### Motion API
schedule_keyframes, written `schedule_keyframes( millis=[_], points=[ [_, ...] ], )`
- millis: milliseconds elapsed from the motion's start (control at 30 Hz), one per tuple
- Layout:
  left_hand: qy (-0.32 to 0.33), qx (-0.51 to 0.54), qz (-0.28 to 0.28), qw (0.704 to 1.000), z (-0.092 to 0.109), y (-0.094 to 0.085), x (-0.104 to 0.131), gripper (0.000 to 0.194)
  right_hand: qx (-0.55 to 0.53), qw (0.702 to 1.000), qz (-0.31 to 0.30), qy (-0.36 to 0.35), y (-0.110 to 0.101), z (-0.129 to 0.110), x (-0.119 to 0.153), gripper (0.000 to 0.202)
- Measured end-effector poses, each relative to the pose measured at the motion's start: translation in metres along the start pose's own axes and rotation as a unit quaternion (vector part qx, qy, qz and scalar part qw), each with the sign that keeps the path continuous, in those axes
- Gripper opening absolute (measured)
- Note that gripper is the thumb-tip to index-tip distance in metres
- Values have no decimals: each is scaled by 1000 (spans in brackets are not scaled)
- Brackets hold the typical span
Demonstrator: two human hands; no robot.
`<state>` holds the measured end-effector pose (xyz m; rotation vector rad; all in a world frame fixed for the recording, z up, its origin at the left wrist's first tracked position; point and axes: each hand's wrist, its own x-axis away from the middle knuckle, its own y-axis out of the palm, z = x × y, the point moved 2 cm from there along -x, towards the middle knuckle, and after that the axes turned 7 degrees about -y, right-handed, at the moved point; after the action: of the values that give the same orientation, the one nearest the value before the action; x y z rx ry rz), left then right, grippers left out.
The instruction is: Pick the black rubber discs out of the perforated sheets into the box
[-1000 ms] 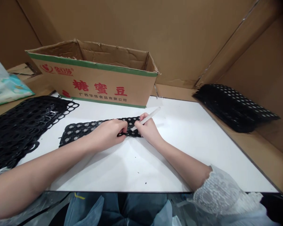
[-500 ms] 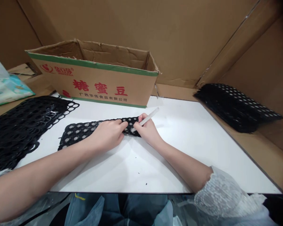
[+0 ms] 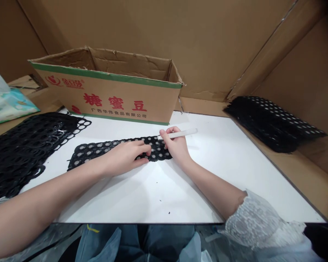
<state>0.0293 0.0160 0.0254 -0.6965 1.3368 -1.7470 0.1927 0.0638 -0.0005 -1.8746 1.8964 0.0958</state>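
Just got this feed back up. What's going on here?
The left hand rests on a black sheet dotted with pale discs, on a white tabletop. The right hand holds a white pen-like tool, tip near the sheet's far edge. Black ringed sheets lie left, a black stack right; an open cardboard box stands behind.

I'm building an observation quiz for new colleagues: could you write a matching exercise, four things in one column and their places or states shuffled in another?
1. White pen
2. Left hand
3. Open carton
4. Pale-dotted black pile

A. at the picture's right side
B. resting on the black strip, fingers bent
C. behind the strip, red lettering on its front
D. held in the right hand

Pairs: 1-D; 2-B; 3-C; 4-A
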Motion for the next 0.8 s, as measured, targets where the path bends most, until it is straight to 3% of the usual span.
schedule_keyframes(
  millis=[233, 400, 567, 800],
  points=[
    [2, 73, -50, 996, -3, -8, -3, 9, -6, 999, -32, -5, 0, 1, 0, 31],
    [-21, 122, -102, 987, -9, -11, -4, 19, -10, 998, -59, -19, 2, -2, 2, 28],
    [-51, 114, -29, 992, -12, -11, -3, 20, -8, 998, -32, -50, 2, -2, 0, 17],
    [-72, 90, -28, 993, -18, -10, -3, 25, 20, 998, -34, -50, 2, -6, 0, 15]
  ],
)
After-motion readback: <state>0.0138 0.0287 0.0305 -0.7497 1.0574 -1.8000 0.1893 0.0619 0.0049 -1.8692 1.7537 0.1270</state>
